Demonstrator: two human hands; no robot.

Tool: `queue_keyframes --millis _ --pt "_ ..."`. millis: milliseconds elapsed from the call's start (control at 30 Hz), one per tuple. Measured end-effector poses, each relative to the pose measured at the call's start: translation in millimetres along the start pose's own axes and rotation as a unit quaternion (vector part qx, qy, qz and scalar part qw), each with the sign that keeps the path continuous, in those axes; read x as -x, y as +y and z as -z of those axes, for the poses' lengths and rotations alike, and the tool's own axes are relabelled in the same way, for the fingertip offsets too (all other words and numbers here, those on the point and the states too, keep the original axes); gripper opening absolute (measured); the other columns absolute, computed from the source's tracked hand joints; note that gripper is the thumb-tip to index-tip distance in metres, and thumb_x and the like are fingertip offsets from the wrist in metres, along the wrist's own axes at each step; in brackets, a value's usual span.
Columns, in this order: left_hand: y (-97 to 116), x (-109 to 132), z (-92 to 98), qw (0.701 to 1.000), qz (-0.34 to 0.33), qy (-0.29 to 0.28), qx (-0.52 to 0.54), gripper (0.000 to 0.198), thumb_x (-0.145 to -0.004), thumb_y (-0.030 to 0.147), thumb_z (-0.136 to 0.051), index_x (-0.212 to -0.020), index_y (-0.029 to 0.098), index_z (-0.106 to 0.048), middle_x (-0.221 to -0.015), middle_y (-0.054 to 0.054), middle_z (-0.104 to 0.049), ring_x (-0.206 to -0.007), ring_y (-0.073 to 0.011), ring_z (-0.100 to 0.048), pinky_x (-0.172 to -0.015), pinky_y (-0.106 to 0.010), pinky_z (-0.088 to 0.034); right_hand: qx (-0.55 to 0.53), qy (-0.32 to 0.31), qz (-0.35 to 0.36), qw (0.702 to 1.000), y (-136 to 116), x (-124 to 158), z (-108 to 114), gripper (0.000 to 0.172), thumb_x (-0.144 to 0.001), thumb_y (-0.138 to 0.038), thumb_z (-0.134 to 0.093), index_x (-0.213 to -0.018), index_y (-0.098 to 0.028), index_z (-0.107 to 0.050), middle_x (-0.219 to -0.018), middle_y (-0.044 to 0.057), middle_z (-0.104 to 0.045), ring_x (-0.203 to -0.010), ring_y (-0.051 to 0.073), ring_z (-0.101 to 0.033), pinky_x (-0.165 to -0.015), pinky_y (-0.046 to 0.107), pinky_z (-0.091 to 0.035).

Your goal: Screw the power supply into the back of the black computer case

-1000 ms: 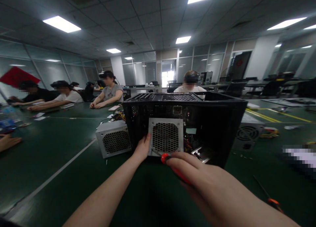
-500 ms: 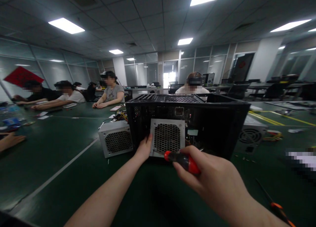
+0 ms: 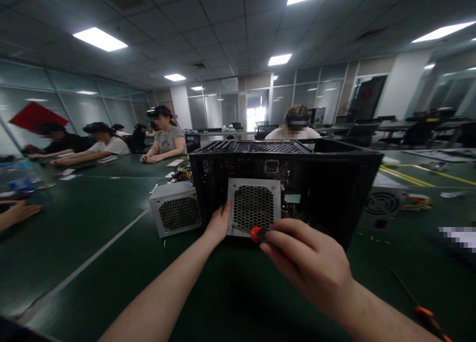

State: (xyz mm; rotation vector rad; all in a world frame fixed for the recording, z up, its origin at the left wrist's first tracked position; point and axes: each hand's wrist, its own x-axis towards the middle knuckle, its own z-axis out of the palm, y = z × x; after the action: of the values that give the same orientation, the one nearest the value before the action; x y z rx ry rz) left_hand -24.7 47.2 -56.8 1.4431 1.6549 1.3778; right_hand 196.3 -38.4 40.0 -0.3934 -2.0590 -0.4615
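Currently pinching a screwdriver in right fingers, mostly hiding its handle; touching with left fingers, can't tell whether gripping, the power supply at the black case, flanked by another supply and half-hidden fan unit.

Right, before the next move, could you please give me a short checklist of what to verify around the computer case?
1. Left hand against the left edge of the middle perforated metal unit: ok, thumb in contact.
2. Right hand gripping the red-and-black screwdriver: ok.
3. Screwdriver tip seated in a screw: cannot tell, too small and dim near the unit's lower edge.
4. Computer case resting on the green table: ok.
5. Small loose pieces gathered up: not ok, scattered right of the case.
6. Orange-and-black screwdriver well clear: not ok, its handle appears close to the right forearm.
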Motion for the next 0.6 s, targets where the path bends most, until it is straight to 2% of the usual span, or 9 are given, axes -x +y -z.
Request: queue_keyframes --millis 67,133,233,300,400,500,600 --pt "0 0 0.0 1.000 -0.003 -0.007 -0.009 0.072 -0.083 0.067 -0.023 -0.122 0.015 -0.055 -0.130 -0.012 -0.055 -0.126 -0.0263 -0.044 -0.107 -0.038 -0.029 0.001 -0.058 -0.014 0.998 -6 -3 8 0.012 -0.086 -0.028 -0.052 -0.088 -0.018 -0.058 -0.085 0.006 -0.064 -0.063 0.014 -0.062 -0.050 0.024 -0.049" --pt "-1 0 -0.2 1.000 0.003 -0.004 -0.013 0.072 -0.084 0.066 -0.023 -0.123 0.015 -0.054 -0.130 -0.012 -0.054 -0.127 -0.0260 -0.043 -0.108 -0.038 -0.028 -0.010 -0.138 -0.055 0.989 -12 -7 18 0.015 -0.084 -0.029 -0.052 -0.096 -0.019 -0.057 -0.096 0.007 -0.063 -0.067 0.015 -0.063 -0.052 0.025 -0.052" --pt "-3 -2 -0.5 1.000 0.006 0.000 -0.019 0.071 -0.084 0.065 -0.023 -0.125 0.015 -0.053 -0.132 -0.012 -0.053 -0.128 -0.0252 -0.042 -0.109 -0.038 -0.027 -0.023 -0.223 -0.071 0.972 -20 -10 31 0.034 -0.077 -0.014 -0.048 -0.109 -0.022 -0.052 -0.109 0.006 -0.061 -0.076 0.014 -0.066 -0.058 0.024 -0.055" --pt "-3 -2 -0.5 1.000 0.003 -0.005 -0.021 0.071 -0.085 0.065 -0.023 -0.125 0.015 -0.053 -0.133 -0.012 -0.052 -0.128 -0.0248 -0.042 -0.109 -0.037 -0.027 -0.003 -0.236 -0.042 0.971 -25 -8 34 0.045 -0.069 -0.004 -0.043 -0.110 -0.021 -0.052 -0.110 0.006 -0.062 -0.073 0.014 -0.067 -0.055 0.023 -0.055" --pt "-1 -1 -0.1 1.000 -0.002 -0.011 -0.020 0.072 -0.084 0.065 -0.022 -0.126 0.014 -0.052 -0.133 -0.013 -0.052 -0.129 -0.0249 -0.042 -0.108 -0.037 -0.028 0.036 -0.244 0.004 0.969 -31 -3 31 0.053 -0.059 0.000 -0.041 -0.107 -0.020 -0.053 -0.109 0.006 -0.065 -0.063 0.014 -0.067 -0.047 0.023 -0.054" --pt "2 0 0.3 1.000 0.002 -0.017 -0.022 0.074 -0.084 0.065 -0.021 -0.127 0.013 -0.051 -0.133 -0.014 -0.051 -0.129 -0.0254 -0.041 -0.108 -0.037 -0.028 0.053 -0.238 0.011 0.970 -34 -1 26 0.048 -0.060 -0.002 -0.047 -0.105 -0.019 -0.055 -0.105 0.006 -0.067 -0.058 0.014 -0.066 -0.043 0.023 -0.052" --pt "4 0 0.1 0.999 0.014 -0.016 -0.033 0.074 -0.085 0.063 -0.021 -0.127 0.011 -0.051 -0.133 -0.015 -0.051 -0.130 -0.0260 -0.040 -0.108 -0.038 -0.027 0.061 -0.202 -0.012 0.977 -37 -3 22 0.035 -0.067 -0.008 -0.057 -0.101 -0.018 -0.057 -0.094 0.002 -0.070 -0.054 0.013 -0.065 -0.041 0.022 -0.050"
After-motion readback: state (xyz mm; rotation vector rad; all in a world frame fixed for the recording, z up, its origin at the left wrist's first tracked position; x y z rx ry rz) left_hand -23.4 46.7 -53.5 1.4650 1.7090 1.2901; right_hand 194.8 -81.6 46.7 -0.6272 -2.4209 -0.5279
